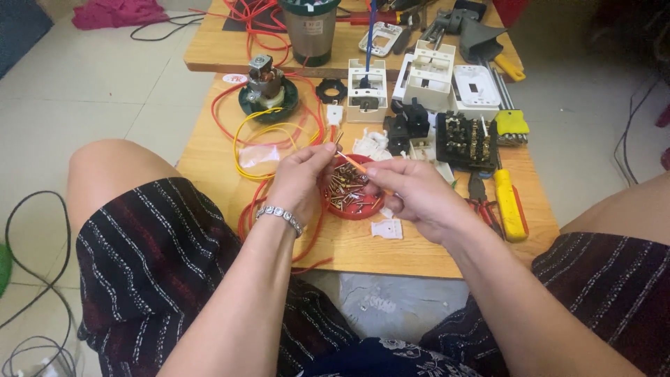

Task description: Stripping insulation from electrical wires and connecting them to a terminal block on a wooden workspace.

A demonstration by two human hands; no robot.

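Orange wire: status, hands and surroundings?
Left hand and right hand pinch the orange wire between fingertips. Red dish of screws directly beneath. Yellow-handled screwdriver lies right.

Place: a home floor used as an electrical repair corner.
Signs: pale floor tiles (91, 84), low wooden table (419, 251), white switch housings (429, 77), small motor (267, 85), yellow-handled screwdriver (509, 202).
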